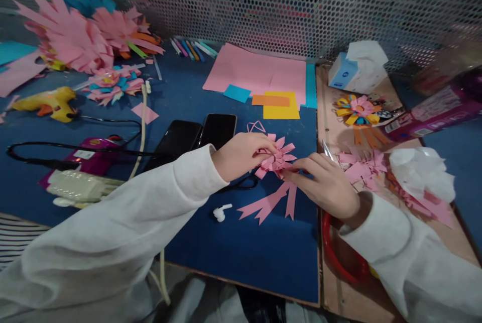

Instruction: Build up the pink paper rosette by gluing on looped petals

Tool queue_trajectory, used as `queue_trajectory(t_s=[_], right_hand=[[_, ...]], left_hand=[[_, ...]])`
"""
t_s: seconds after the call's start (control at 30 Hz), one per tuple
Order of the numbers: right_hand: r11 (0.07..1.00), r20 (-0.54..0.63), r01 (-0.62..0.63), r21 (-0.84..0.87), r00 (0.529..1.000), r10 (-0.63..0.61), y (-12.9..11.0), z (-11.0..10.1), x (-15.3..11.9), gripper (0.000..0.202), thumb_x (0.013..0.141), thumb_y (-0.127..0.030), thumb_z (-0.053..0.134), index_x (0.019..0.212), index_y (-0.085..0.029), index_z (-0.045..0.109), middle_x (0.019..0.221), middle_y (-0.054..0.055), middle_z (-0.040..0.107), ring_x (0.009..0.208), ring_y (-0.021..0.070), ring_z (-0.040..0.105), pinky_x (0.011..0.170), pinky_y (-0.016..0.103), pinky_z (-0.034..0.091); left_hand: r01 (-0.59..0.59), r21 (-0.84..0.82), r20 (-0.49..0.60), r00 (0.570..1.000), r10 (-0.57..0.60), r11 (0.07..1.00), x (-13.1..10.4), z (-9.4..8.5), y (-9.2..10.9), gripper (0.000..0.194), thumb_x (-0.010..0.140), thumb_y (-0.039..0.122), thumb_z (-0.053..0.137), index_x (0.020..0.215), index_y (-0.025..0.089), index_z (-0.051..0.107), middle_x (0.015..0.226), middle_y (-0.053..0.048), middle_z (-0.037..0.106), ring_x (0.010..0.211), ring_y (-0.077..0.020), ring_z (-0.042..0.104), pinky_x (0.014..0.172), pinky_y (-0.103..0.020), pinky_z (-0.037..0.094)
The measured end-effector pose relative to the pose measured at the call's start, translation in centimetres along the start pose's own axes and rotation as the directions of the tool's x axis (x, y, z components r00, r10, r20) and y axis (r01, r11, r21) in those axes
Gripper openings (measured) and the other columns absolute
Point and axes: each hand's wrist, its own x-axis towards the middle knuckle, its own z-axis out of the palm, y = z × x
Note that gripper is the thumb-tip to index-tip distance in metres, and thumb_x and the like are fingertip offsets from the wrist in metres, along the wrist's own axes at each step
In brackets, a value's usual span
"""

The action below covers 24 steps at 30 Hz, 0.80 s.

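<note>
Blue mat (233, 247): phones (199, 137), earbud (220, 211) nr flower (277, 158)

Two phones (199, 137) lie side by side, with one earbud (220, 212) and one glue gun (48, 103) on the surface (241, 252). One tissue box (354, 74) stands by one bottle (437, 109). About six pens (192, 49) lie in a row.

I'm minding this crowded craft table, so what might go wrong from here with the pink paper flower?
Both the left hand and right hand pinch the pink paper flower; its thin petals might crease or tear. The earbud lies loose near the left sleeve and might get swept away. The glue gun rests on the mat, possibly hot.
</note>
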Motion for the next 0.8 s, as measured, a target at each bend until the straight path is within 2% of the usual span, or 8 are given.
queue_trajectory(t_s=[0.23,0.4,0.5,0.63,0.7,0.8], right_hand=[[1.0,0.005,0.003,0.005,1.0,-0.003,0.15,0.08,-0.32,0.016,0.085,-0.013,0.055,0.092,-0.02,0.067,0.084,0.005,0.065,0.074,0.0166,0.049,0.062,0.031,0.037],[0.999,-0.015,-0.032,0.021,0.999,0.033,0.15,0.16,-0.82,0.014,0.084,-0.014,0.057,0.091,-0.02,0.067,0.083,0.005,0.063,0.074,0.0164,0.051,0.062,0.031,0.037],[0.998,-0.042,-0.043,0.041,0.998,0.045,0.13,0.09,-0.89,0.014,0.086,-0.016,0.055,0.092,-0.02,0.067,0.082,0.005,0.064,0.072,0.0161,0.051,0.061,0.03,0.039],[0.993,-0.092,-0.091,0.078,0.991,0.098,0.11,0.0,-0.77,0.012,0.087,-0.019,0.054,0.093,-0.018,0.065,0.079,0.006,0.064,0.071,0.0159,0.054,0.063,0.03,0.044],[0.985,-0.114,-0.122,0.122,0.984,0.136,0.09,0.03,-0.72,0.012,0.087,-0.018,0.054,0.094,-0.017,0.064,0.08,0.007,0.065,0.073,0.0164,0.057,0.065,0.03,0.047],[0.972,-0.138,-0.151,0.18,0.974,0.177,0.06,0.16,-0.71,0.014,0.087,-0.018,0.052,0.094,-0.018,0.063,0.08,0.007,0.065,0.074,0.0166,0.058,0.066,0.031,0.049]], left_hand=[[-0.013,0.026,0.025,1.0,0.013,1.0,-0.09,-0.02,-0.03,0.018,0.083,0.011,0.055,0.094,0.017,0.068,0.102,-0.001,0.07,0.102,-0.013,0.062,0.094,-0.026,0.047],[-0.071,0.144,-0.026,0.997,0.076,0.987,-0.32,-0.02,-0.3,0.025,0.086,0.011,0.048,0.098,0.018,0.068,0.119,-0.004,0.062,0.11,-0.0152,0.058,0.097,-0.031,0.046],[-0.17,0.229,-0.039,0.982,0.184,0.958,-0.36,-0.01,-0.72,0.033,0.085,0.006,0.042,0.097,0.02,0.069,0.121,-0.004,0.061,0.111,-0.0171,0.056,0.099,-0.036,0.044],[-0.351,0.275,0.008,0.932,0.363,0.895,-0.42,-0.05,-0.98,0.029,0.088,0.012,0.045,0.091,0.022,0.071,0.104,-0.001,0.07,0.105,-0.0205,0.056,0.094,-0.04,0.045],[-0.399,0.299,0.029,0.912,0.41,0.867,-0.53,-0.03,-0.92,0.028,0.089,0.014,0.044,0.092,0.021,0.071,0.102,-0.001,0.071,0.103,-0.0226,0.056,0.088,-0.041,0.046],[-0.41,0.312,0.092,0.911,0.402,0.857,-0.67,0.09,-0.88,0.027,0.09,0.016,0.045,0.097,0.021,0.071,0.105,-0.001,0.07,0.103,-0.0241,0.056,0.087,-0.042,0.046]])
